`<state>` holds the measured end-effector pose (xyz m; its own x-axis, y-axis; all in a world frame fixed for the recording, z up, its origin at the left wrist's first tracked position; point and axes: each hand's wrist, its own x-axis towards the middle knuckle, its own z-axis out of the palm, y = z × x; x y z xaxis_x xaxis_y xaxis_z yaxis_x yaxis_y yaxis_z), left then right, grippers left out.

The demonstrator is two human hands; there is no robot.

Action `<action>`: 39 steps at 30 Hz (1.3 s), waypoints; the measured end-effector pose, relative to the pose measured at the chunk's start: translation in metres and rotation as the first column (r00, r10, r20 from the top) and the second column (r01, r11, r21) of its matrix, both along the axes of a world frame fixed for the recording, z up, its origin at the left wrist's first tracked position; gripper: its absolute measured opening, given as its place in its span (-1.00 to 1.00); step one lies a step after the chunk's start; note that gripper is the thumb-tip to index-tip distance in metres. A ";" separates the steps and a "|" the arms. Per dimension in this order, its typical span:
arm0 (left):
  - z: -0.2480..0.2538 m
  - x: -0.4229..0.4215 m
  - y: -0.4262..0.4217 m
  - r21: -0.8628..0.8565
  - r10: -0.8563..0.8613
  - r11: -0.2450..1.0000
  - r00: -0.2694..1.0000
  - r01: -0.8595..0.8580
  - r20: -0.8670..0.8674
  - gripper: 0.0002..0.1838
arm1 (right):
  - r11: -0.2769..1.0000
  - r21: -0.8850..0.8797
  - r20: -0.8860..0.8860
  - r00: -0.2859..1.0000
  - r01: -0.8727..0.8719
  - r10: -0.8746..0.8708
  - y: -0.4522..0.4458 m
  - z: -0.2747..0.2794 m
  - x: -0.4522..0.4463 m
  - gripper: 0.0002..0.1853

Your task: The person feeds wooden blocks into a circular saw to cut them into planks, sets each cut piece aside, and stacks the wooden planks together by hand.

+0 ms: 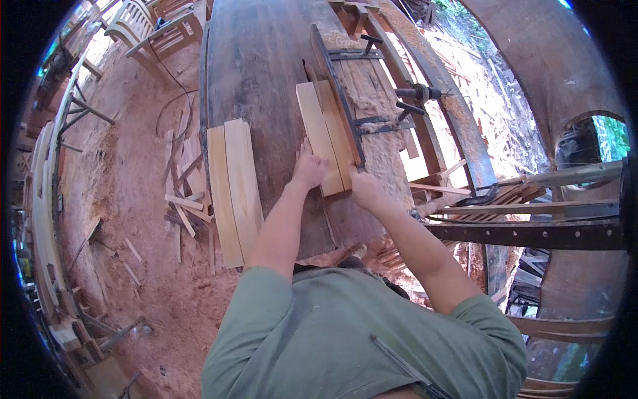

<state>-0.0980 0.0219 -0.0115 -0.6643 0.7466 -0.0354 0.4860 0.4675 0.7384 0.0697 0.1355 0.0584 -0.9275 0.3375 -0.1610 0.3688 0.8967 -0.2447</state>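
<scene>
A pair of pale wooden planks (320, 133) lies side by side along a dark metal fence (339, 100) on the saw table (256, 66). My left hand (310, 169) grips the left edge of the near part, its fingers along the side and its thumb over the top. At the planks' near right corner, close to the fence's end, my right hand (365, 188) is closed on the wood; its fingertips are partly hidden. Beyond the planks' far end, a thin dark blade (308, 70) shows in a slot.
More pale planks (234, 186) rest along the table's left edge. Sawdust (372, 83) covers the wood right of the fence, near clamp handles (407, 110). Offcuts (189, 206) litter the floor on the left, and a wooden chair (156, 30) stands behind. A metal beam (525, 233) juts in from the right.
</scene>
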 end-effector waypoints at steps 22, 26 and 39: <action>-0.034 0.016 0.001 0.034 0.060 0.997 0.994 -0.064 0.095 -0.43 | 0.995 -0.064 0.073 0.995 0.072 -0.068 -0.004 -0.012 0.015 -0.36; -0.030 0.106 -0.048 0.163 0.016 0.985 0.970 -0.057 0.241 -0.35 | 0.998 -0.054 0.061 0.998 0.027 -0.023 -0.051 0.009 0.106 -0.28; 0.089 0.176 -0.090 0.333 0.162 0.929 0.986 -0.164 0.033 -0.43 | 0.532 -0.663 0.040 0.734 0.527 -0.678 -0.083 -0.006 0.170 -0.50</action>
<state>0.0777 -0.0681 0.0779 -0.7783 0.5974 0.1933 0.4200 0.2666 0.8675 0.2399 0.0524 0.0526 -0.5719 0.7262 -0.3815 0.6389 0.1027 -0.7624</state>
